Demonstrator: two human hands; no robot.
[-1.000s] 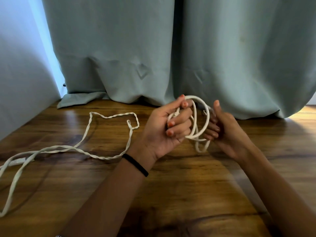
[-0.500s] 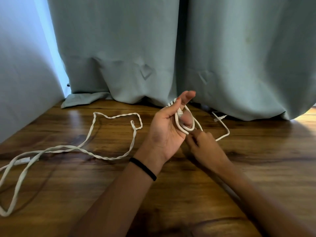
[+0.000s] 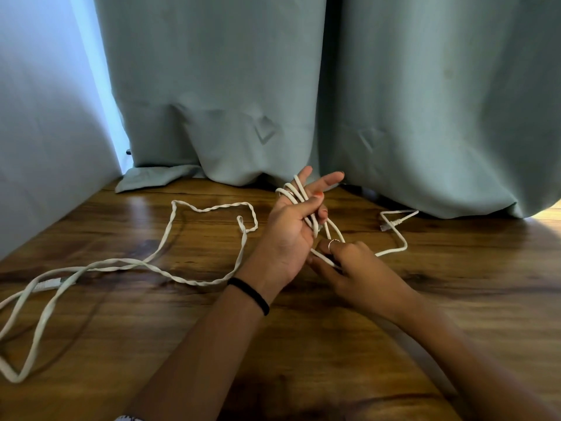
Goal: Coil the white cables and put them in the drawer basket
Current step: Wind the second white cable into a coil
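A thin white cable is wound in several loops around the palm and fingers of my left hand, which is raised with fingers mostly straight. My right hand sits just below and right of it, pinching the same cable near the palm. The cable's free tail runs right across the wood to a plug end near the curtain. A second, longer twisted white cable sprawls over the left of the wooden surface, untouched. No drawer basket is in view.
Wooden surface spreads under both arms. Pale green curtains hang along the back, their hems resting on the wood. A light wall closes the left side.
The big loop held up between both hands is now wound tight around my left hand. My right hand dropped below the left, and the cable's tail now lies out to the right.
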